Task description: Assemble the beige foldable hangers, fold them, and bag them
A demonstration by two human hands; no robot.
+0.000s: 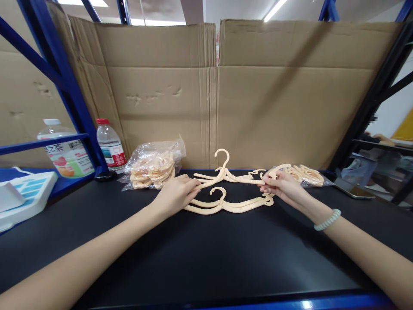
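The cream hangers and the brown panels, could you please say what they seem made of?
Cream hangers: probably molded plastic, smooth and satin, judging by even color and rounded edges. Brown panels: likely cardboard, matte, showing straight creases and dents.

With my left hand (pixel 180 190) I am gripping one end of a cream hook-topped plastic hanger (pixel 223 171), while my right hand (pixel 283 186) is pinching its other end above the smooth black tabletop (pixel 219 258). A second cream plastic hanger (pixel 237 209) is lying nearer me, and a clear crinkled plastic bag (pixel 179 148) of cream pieces (pixel 151 175) is sitting beyond my left hand.
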